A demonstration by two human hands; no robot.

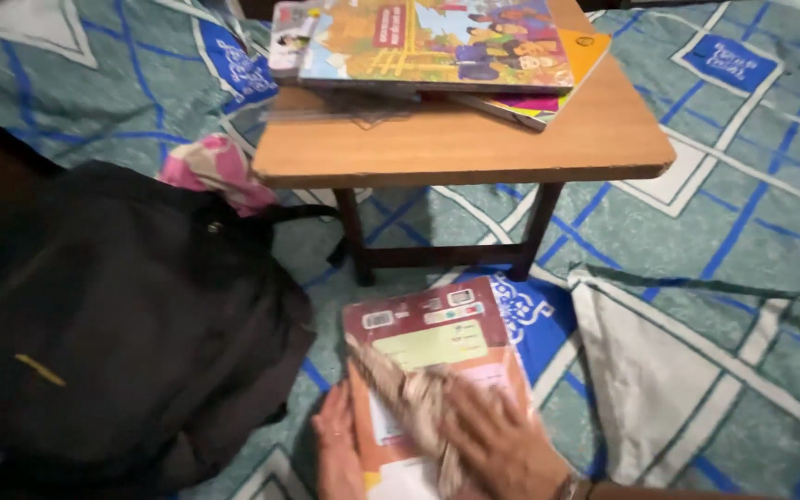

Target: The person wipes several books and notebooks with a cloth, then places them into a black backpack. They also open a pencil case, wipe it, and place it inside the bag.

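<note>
Lower centre of frame: red-brown book [432, 370] lying flat on blue-green patterned bedsheet [743, 241]. Left hand [337, 449] open, fingers resting along the book's left edge. Right hand [497, 440] open, palm down on the cover, pressing a tan cloth [409, 393]. Left: black backpack [113, 324]. Top centre: low wooden table [456, 139] bearing stacked picture books [437, 42].

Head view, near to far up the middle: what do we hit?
Right hand and left hand on the red book → low wooden table → stack of picture books on the table.
</note>
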